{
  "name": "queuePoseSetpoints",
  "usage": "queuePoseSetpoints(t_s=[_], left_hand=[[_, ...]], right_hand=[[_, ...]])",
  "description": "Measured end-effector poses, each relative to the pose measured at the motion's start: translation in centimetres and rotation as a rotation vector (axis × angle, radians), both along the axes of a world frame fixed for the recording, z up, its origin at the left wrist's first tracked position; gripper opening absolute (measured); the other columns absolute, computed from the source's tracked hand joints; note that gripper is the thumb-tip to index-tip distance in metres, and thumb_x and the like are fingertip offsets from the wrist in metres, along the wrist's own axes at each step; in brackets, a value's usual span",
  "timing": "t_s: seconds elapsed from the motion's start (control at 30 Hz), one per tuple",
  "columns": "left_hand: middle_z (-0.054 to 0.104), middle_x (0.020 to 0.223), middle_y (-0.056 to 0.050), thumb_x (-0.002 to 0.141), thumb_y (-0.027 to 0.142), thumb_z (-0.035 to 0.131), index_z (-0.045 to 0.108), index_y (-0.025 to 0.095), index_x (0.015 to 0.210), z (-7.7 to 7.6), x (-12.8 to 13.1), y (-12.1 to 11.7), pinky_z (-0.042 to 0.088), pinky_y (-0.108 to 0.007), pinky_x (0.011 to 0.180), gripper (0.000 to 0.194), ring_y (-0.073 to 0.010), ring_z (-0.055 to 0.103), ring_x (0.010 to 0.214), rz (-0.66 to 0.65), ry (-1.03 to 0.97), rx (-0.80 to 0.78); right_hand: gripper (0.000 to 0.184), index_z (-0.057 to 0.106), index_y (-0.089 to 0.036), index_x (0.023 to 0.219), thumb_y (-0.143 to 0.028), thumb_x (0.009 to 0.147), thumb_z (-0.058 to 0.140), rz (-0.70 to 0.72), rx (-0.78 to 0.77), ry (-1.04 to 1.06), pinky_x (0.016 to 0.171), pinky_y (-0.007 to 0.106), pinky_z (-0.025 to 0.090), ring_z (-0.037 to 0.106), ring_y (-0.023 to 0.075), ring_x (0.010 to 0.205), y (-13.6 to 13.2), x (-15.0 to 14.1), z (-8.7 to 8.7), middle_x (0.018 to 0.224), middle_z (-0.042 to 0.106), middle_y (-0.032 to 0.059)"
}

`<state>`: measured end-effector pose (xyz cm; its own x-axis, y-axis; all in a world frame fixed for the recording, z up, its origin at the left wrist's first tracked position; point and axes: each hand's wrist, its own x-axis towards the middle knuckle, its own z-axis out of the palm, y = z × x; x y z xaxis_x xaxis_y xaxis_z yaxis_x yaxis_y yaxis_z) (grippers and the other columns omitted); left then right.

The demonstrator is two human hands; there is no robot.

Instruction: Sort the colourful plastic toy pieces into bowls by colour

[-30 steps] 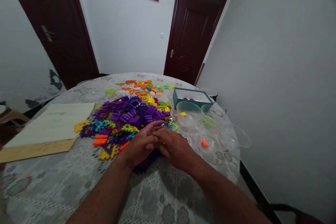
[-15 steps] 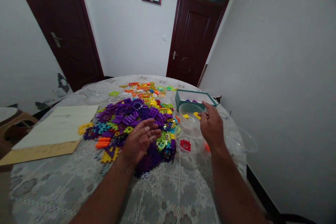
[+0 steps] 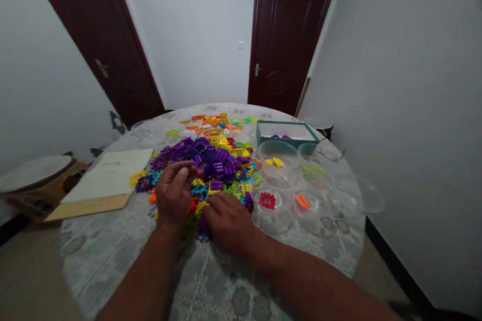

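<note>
A heap of plastic building pieces [image 3: 196, 150], mostly purple, lies in front of me. My left hand [image 3: 175, 193] hovers over its near left side, palm turned inward, fingers loosely bent and apart; nothing shows in it. My right hand [image 3: 230, 223] reaches into the near edge of the heap. Its thumb and fingertips close at a yellow piece [image 3: 202, 206], partly hidden by the hand. Beside it to the right, clear plastic bowls hold sorted pieces: a red square piece [image 3: 267, 200], orange pieces [image 3: 302, 202] and yellow pieces [image 3: 274, 162].
A green-edged box [image 3: 288, 141] with a few purple pieces stands behind the bowls. Paper on a board [image 3: 109, 173] lies at the left. Flat orange pieces [image 3: 211, 124] are spread at the back of the round table. A drum-like stool [image 3: 37, 175] stands left of the table.
My right hand has moved left from above the bowls down to the heap. My left hand has shifted left and its fingers have curled. The view has tilted down slightly.
</note>
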<state>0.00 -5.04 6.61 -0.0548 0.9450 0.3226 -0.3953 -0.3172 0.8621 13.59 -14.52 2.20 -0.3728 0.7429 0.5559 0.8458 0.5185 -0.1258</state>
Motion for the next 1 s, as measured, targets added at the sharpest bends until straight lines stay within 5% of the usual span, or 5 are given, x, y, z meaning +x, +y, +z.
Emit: queuePoseSetpoints(t_s=[0.2,0.37,0.53,0.77,1.0], left_hand=[[0.072,0.108,-0.006,0.094,0.043,0.071,0.069,0.022,0.116,0.5,-4.9,-2.6,0.054,-0.039,0.103,0.030,-0.0225,0.069,0.104,0.327,0.409,0.079],[0.058,0.150,-0.015,0.085,0.045,0.082,0.055,0.025,0.145,-4.3,-9.5,-7.8,0.039,-0.055,0.122,0.069,-0.0344,0.054,0.143,0.326,0.894,0.001],[0.032,0.172,-0.021,0.068,0.049,0.094,0.038,0.030,0.163,-8.9,-9.9,-11.0,0.030,-0.067,0.125,0.112,-0.0475,0.029,0.160,0.295,1.296,0.051],[0.027,0.172,-0.028,0.061,0.063,0.095,0.034,0.025,0.166,-9.3,-7.9,-9.5,0.025,-0.073,0.121,0.127,-0.0599,0.023,0.157,0.356,1.518,0.013],[0.038,0.164,-0.024,0.056,0.061,0.098,0.039,0.028,0.164,-9.8,-7.7,-7.8,0.032,-0.067,0.120,0.127,-0.0517,0.040,0.148,0.334,1.485,0.125]], right_hand=[[0.039,0.066,-0.015,0.138,-0.013,0.099,0.058,-0.292,-0.101,0.023,0.102,0.047,0.049,0.056,0.0341,0.121,-0.9,1.0,1.1,0.133,0.066,0.0195],[0.044,0.065,-0.013,0.141,-0.012,0.098,0.056,-0.383,-0.158,-0.051,0.089,0.047,0.051,0.058,0.0364,0.111,-0.7,1.2,0.5,0.125,0.067,0.0225],[0.047,0.063,-0.010,0.145,-0.011,0.099,0.055,-0.371,-0.145,-0.087,0.096,0.049,0.051,0.058,0.0383,0.119,-1.2,0.5,0.1,0.130,0.066,0.0260],[0.049,0.062,-0.012,0.147,-0.013,0.098,0.055,-0.423,-0.212,-0.137,0.087,0.050,0.054,0.059,0.0432,0.126,-1.8,-0.4,-0.2,0.136,0.065,0.0285],[0.055,0.062,-0.015,0.146,-0.016,0.091,0.063,-0.292,-0.175,-0.023,0.104,0.049,0.050,0.054,0.0367,0.132,-0.8,-0.6,-2.3,0.145,0.062,0.0240]])
